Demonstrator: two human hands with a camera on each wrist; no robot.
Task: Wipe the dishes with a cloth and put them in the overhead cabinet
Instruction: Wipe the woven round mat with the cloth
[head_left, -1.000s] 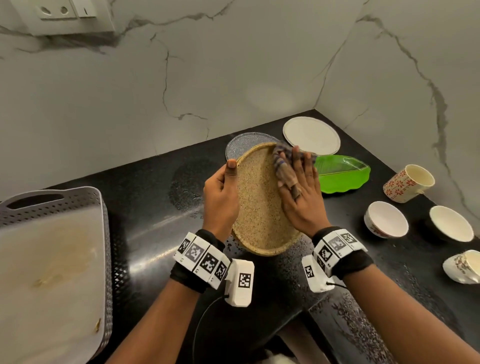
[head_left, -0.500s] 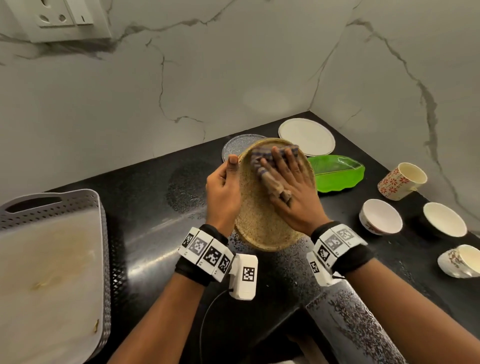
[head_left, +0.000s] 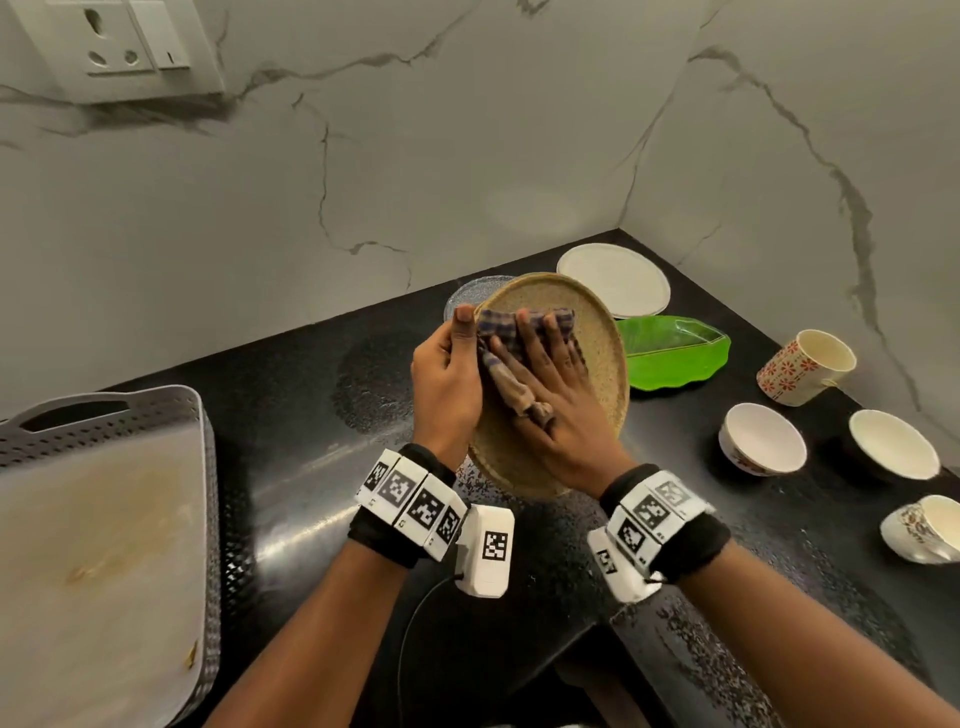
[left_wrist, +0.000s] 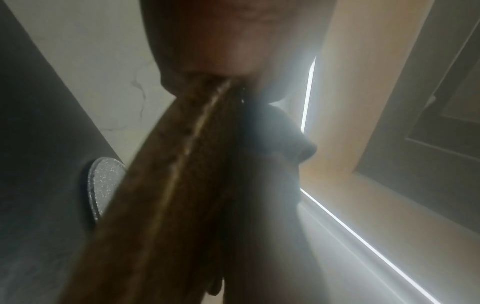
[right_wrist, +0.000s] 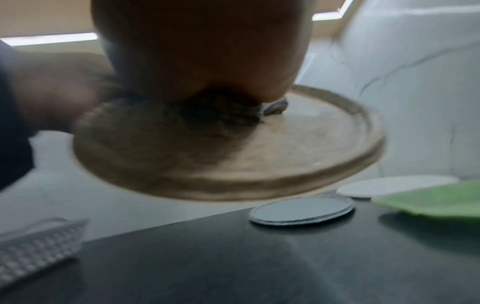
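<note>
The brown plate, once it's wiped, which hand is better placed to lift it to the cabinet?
Left, probably. The left hand already grips the brown plate by its rim, while the right hand presses the cloth on its face.

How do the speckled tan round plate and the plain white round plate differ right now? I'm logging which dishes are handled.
The speckled tan round plate is held tilted above the counter, gripped by the left hand; the plain white round plate lies flat, untouched. The right hand presses a checked cloth on the tan plate; nothing lies on the white one. Both are round and shallow.
</note>
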